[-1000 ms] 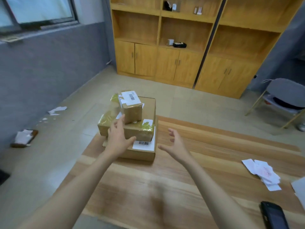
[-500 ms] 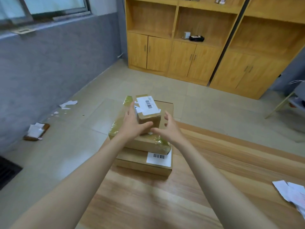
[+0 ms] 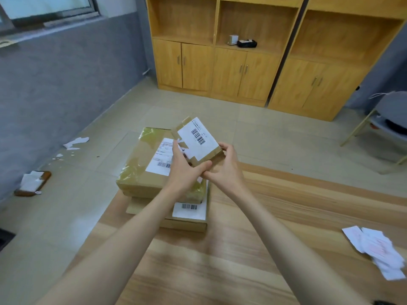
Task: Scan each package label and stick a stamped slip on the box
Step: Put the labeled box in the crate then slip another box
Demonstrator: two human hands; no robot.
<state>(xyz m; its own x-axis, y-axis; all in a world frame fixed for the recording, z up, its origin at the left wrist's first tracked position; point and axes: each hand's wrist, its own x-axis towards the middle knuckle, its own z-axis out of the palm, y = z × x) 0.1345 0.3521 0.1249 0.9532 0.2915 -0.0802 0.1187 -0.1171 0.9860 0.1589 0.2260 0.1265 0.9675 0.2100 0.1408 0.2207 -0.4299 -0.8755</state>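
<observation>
On the left, two boxes [image 3: 152,172] lie stacked at the corner of the wooden surface [image 3: 253,249], each with a barcode label. Above them the left hand [image 3: 184,170] and the right hand [image 3: 224,170] hold a small box [image 3: 198,142] – fingers closed around its lower sides, label tilted up toward the camera. It is lifted clear of the stack. Far right, white slips [image 3: 378,249] lie in a loose pile.

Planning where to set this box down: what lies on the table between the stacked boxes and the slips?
Head view: bare table between boxes and slips.
</observation>
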